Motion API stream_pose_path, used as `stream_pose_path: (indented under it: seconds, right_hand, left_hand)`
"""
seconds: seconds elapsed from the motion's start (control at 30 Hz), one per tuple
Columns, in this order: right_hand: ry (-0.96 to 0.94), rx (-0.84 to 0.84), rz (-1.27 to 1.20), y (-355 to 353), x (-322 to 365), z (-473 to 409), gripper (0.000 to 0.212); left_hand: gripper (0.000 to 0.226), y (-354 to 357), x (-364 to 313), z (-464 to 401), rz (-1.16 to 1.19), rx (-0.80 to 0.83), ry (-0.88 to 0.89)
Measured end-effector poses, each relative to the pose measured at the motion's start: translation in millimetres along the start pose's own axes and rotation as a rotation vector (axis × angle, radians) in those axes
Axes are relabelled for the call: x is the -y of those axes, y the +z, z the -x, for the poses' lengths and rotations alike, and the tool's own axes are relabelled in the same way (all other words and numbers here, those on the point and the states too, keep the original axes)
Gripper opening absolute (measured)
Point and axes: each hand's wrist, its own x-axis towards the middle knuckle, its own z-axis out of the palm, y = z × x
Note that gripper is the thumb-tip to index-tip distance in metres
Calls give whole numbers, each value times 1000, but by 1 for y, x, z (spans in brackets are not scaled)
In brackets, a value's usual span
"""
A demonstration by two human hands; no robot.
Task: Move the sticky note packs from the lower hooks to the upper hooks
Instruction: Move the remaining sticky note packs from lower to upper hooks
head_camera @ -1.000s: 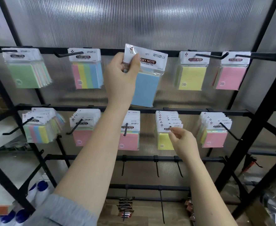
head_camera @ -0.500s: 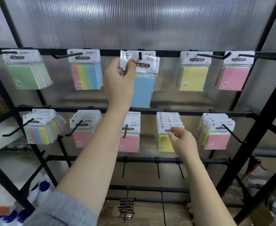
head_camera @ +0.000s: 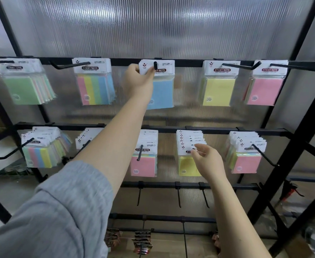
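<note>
A blue sticky note pack hangs on the middle upper hook, and my left hand pinches its white header card at the left corner. Lower down, my right hand reaches to the front of the yellow pack stack on a lower hook, thumb and fingers at the front header card. Whether they grip it is unclear. Other upper hooks carry green, striped, yellow and pink packs. The lower row also holds striped, pink and pink stacks.
Black hooks stick out toward me from the rack's bars. Bare hooks hang on a third bar below. A thick black rack post slants down the right side. Small hanging items sit near the bottom, and a white shelf is at left.
My left hand has slid the blue pack onto the middle upper hook, and it now hangs straight. My right hand stays at the yellow stack on the lower hook.
</note>
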Motion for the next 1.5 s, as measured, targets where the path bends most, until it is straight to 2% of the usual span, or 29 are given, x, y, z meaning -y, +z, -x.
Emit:
stream_pose_path:
  seconds: [0.17,0.33,0.5,0.67,0.9,1.33,1.5]
  right_hand:
    - [14,-13,10,-4,-2,-5,38]
    - [54,-82,-23,-6,-8,-10,42]
    - [101,-98,-46,-4,-16,-11,46]
    - [173,-57,-126,7,-28,-11,27]
    - [199,-102,-159,20,-37,-1,16]
    - [289,-223,-248,31,-32,21,36]
    - [276,-227,-281,33,-34,22,31]
  left_hand:
    - [35,5,0,-4,-62,-68,-5]
    - [30,0,13,6,-4,-72,-42]
    - [29,-15,31,31,-118,18,-6]
    - [26,-33,47,59,-143,44,-6]
    - [14,-59,78,93,-132,67,-115]
    - [10,-94,117,116,-212,88,-230]
    - [11,-96,117,119,-219,104,-240]
